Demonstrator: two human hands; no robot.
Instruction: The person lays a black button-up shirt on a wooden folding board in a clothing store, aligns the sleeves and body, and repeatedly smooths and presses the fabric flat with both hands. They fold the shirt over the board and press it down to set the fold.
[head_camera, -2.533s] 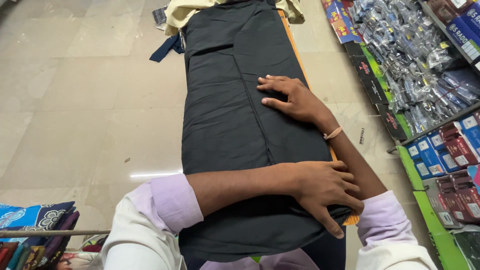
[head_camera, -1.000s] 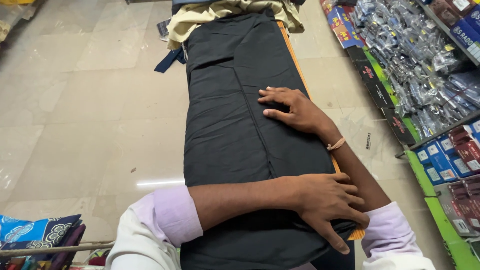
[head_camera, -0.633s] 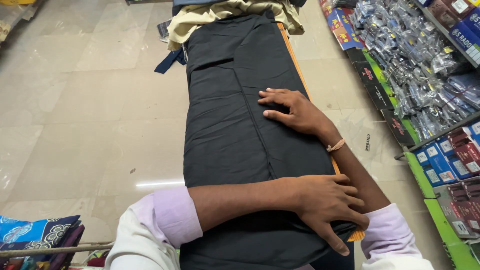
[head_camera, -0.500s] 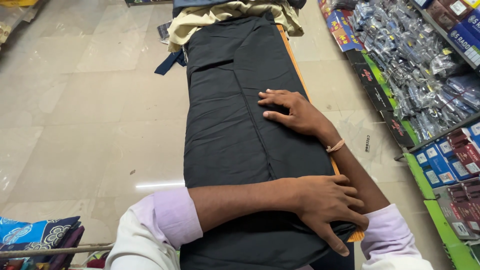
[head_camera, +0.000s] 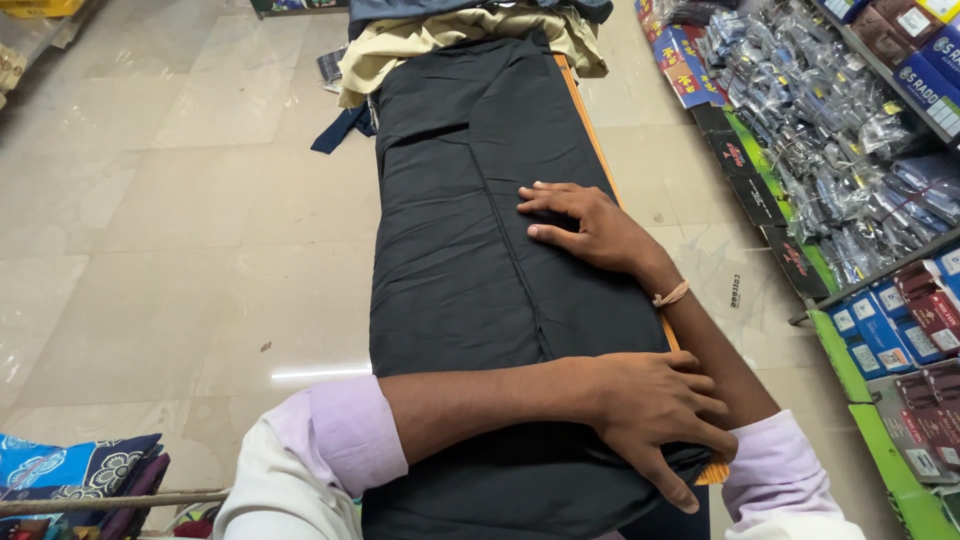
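We press our right hand (head_camera: 590, 225) flat, fingers spread, at two o'clock on the black trousers (head_camera: 480, 260) lying lengthwise on the table (head_camera: 585, 120); our left hand (head_camera: 655, 415) curls over their near edge at five o'clock. Smoothing looks nearly done.

Since the earliest view my right hand (head_camera: 590, 225) has slid a little farther up the black cloth (head_camera: 470, 250). My left hand (head_camera: 655, 415) has barely shifted at the cloth's near right edge.

Tiled floor (head_camera: 180, 260) open leftward; packet shelves (head_camera: 850, 140) crowd right.
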